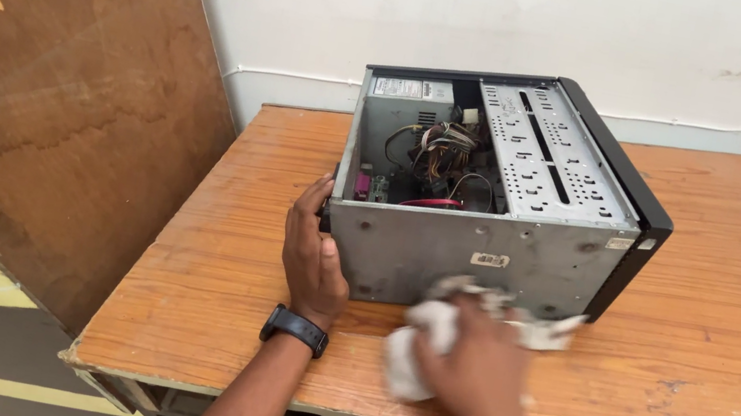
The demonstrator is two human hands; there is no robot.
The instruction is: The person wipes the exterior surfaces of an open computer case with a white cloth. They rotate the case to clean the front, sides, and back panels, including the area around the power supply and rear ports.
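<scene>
Case: an open grey desktop computer case (495, 194) lies on its side on my wooden table (724, 331), black front panel to the right.
Inside: a power supply unit (406, 103) at the back left, a tangle of coloured wires (447, 150) in the middle, a perforated metal drive cage (553, 154) on the right.
Left hand: my left hand (313, 259) lies flat against the case's near left corner, fingers together.
Right hand: my right hand (475, 364) has fingers curled on a crumpled white cloth (429, 335), pressing it to the case's near wall.
Labels: a small pale sticker (489, 260) sits mid-wall; a whitish label tops the power supply.
</scene>
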